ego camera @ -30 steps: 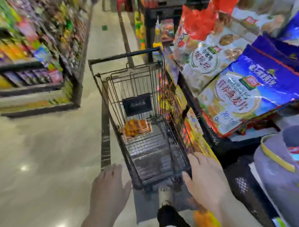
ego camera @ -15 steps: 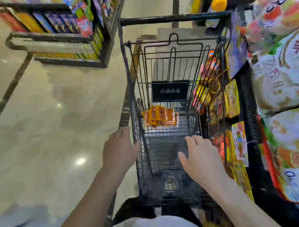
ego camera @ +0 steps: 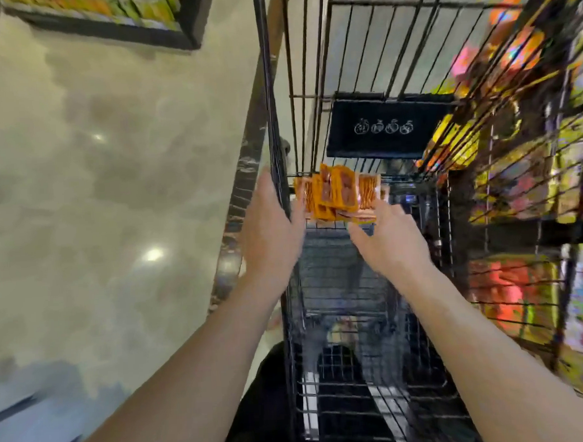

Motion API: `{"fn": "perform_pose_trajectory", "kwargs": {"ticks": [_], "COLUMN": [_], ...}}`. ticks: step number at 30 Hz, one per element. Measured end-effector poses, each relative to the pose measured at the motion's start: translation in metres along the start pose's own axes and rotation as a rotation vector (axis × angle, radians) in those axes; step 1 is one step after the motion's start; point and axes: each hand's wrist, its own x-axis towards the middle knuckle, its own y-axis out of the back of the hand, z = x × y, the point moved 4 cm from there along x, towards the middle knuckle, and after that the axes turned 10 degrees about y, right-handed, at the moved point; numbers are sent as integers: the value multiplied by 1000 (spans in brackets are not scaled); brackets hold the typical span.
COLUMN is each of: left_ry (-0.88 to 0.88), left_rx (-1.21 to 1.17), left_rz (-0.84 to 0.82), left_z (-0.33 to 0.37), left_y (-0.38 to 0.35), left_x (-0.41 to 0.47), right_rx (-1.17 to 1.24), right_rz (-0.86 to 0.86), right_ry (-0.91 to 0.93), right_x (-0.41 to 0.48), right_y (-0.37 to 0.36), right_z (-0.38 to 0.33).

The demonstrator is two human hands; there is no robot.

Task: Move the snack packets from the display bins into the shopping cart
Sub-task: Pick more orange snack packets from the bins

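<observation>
Nearest: your two bare forearms, both reaching forward over the cart (ego camera: 270,88).

Left hand (ego camera: 270,231): fingers straight and pressed together, laid along the cart's left wall. It holds nothing. Its fingertips come level with the left end of the packets (ego camera: 335,195).

Right hand (ego camera: 389,243): inside the cart, fingers loosely spread, thumb out to the left, nothing in it. It is blurred. Its fingertips sit at the near right corner of the packets; whether they touch, you cannot tell.

Packets: an orange cluster on the cart floor at the far end, just beyond both hands. The cluster runs across the cart, left to right, while single packets point roughly away from you. They lie ahead and slightly left of your right hand, ahead and right of your left. By my judgement the right hand is the nearer, being already within the wire walls.

Sign (ego camera: 389,126): a dark plate on the cart's far wall, just above the packets.

Bins (ego camera: 521,164): wire, packed with bright snacks, beside the cart on your right.

Farthest: a shelf (ego camera: 108,31), upper left, across the pale floor (ego camera: 98,179).
</observation>
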Motion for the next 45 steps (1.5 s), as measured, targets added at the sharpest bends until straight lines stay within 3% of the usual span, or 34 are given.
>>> {"fn": "perform_pose_trajectory", "kwargs": {"ticks": [9, 14, 17, 21, 25, 29, 36, 40, 43, 45], "left_ry": [5, -8, -11, -20, -34, -49, 2, -200, -285, -236], "left_rx": [-62, -97, -107, -105, -101, -88, -29, 40, -2, -70], "left_rz": [93, 134, 153, 160, 168, 172, 96, 166, 46, -53], "left_z": [-12, -17, -21, -22, -25, -22, 4, 29, 41, 40], "left_y": [-10, -10, -11, -12, -13, -11, -11, -17, -45, -69], "left_x": [1, 1, 3, 2, 4, 3, -29, -72, -82, -75], "right_rx": [229, 240, 221, 229, 383, 656, 902, 1112, 1167, 1193], "right_rz": [36, -18, 43, 126, 212, 193, 144, 145, 118, 105], "right_ry": [-90, -305, -291, -186, -75, -84, 66, 77, 91, 108], "right_x": [134, 180, 186, 177, 157, 135, 68, 39, 27, 25], "right_y": [-80, -119, -128, -125, -115, -104, -66, -49, -45, -45], "right_z": [22, 36, 46, 59, 74, 83, 89, 96, 102, 108]}}
